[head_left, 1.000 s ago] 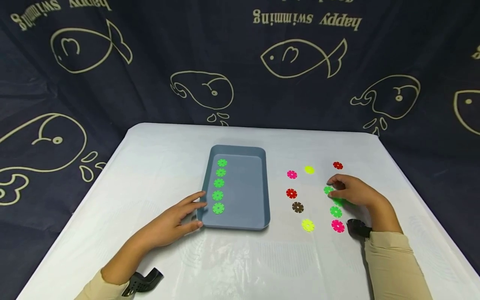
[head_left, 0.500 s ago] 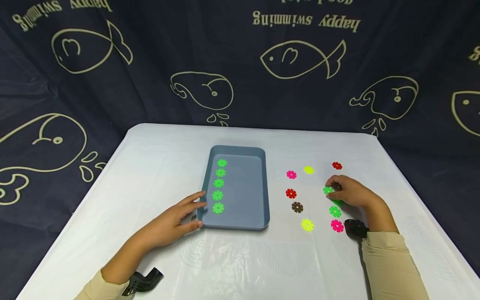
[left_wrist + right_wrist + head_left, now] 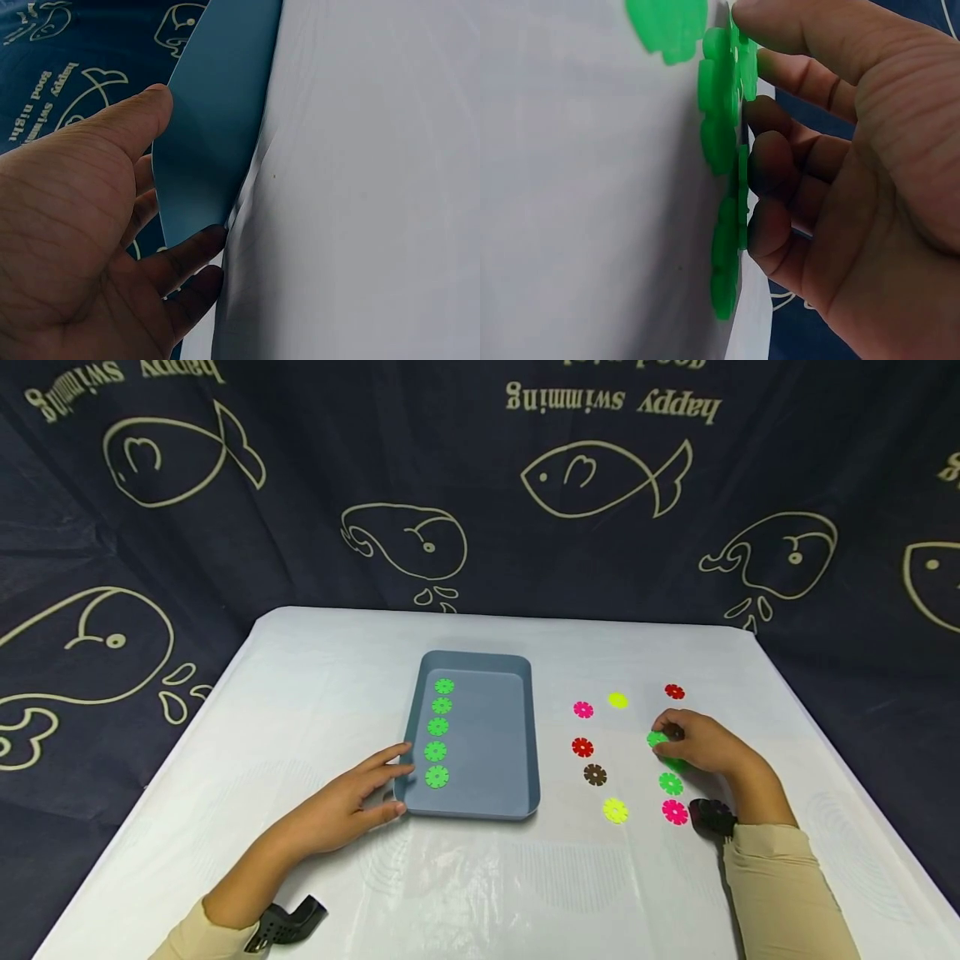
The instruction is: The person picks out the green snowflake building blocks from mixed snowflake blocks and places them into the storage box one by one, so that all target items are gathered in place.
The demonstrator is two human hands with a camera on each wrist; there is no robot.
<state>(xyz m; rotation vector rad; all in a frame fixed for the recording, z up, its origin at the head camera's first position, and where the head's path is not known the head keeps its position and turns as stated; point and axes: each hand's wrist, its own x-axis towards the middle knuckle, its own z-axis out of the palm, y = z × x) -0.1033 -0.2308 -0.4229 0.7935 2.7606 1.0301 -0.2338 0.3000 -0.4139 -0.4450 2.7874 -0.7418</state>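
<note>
In the head view my left hand [image 3: 345,810] rests at the near left side of a grey-blue tray [image 3: 487,735], with its fingers extended. The left wrist view shows the thumb against the tray's wall [image 3: 217,112]. Inside the tray, several green notched plastic discs [image 3: 437,727] stand in a column along the left. Over on the right, my right hand [image 3: 705,745] pinches a green disc [image 3: 656,739] between thumb and curled index finger. Close beneath it in the right wrist view are more green discs [image 3: 717,112], partly hidden by the hand in the head view.
Between tray and right hand lie a pink disc [image 3: 583,710], two yellow discs [image 3: 616,811], a red disc [image 3: 582,747] and a brown disc [image 3: 596,775]. Another red disc [image 3: 675,692] is beyond the right hand. A green disc [image 3: 671,783] and pink disc [image 3: 675,812] sit nearer.
My right hand has shifted very slightly left and stays at the green disc. The left hand and the tray have kept their places.
</note>
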